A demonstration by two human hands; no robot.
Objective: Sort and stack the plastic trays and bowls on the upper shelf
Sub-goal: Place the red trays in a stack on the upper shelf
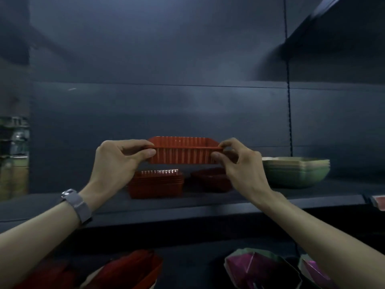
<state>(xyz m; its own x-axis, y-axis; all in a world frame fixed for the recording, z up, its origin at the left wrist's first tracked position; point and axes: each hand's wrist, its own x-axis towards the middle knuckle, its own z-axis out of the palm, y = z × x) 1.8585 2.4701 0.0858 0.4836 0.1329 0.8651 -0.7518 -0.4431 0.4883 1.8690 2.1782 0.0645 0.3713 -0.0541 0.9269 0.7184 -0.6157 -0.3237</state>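
A red ribbed plastic tray (183, 152) hangs level in the air above the upper shelf (208, 202). My left hand (118, 161) pinches its left rim between thumb and fingers. My right hand (239, 163) pinches its right rim the same way. Directly below, on the shelf, stands a stack of matching red trays (156, 184). To its right lies a darker red pile of shallow dishes (210, 180), partly hidden by my right hand. Further right sits a stack of green bowls (295, 172).
On the lower level are red trays (129, 270) at the left and green bowls with pink insides (260, 270) at the right. A dark back panel closes the shelf behind. A price-tag holder (378, 202) sticks out at the shelf's right edge.
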